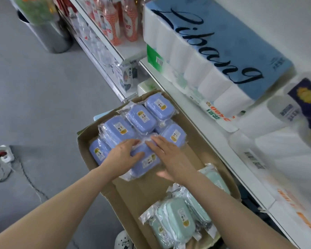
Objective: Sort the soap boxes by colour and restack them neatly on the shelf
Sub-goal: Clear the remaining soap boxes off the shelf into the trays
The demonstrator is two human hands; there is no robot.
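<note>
Sorting is looking nearly done: the left hand (126, 155) and right hand (167, 156), both flat, are pressing a blue soap box (147, 159), with green soap boxes (176, 218) lying apart.

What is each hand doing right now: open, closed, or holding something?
Left hand: open, fingers resting on the blue soap box.
Right hand: open, straight fingers touching the same box.

Bare forearms (61, 198), left hand (123, 157), right hand (169, 157), white dark-marked shoe (123, 240)
</note>
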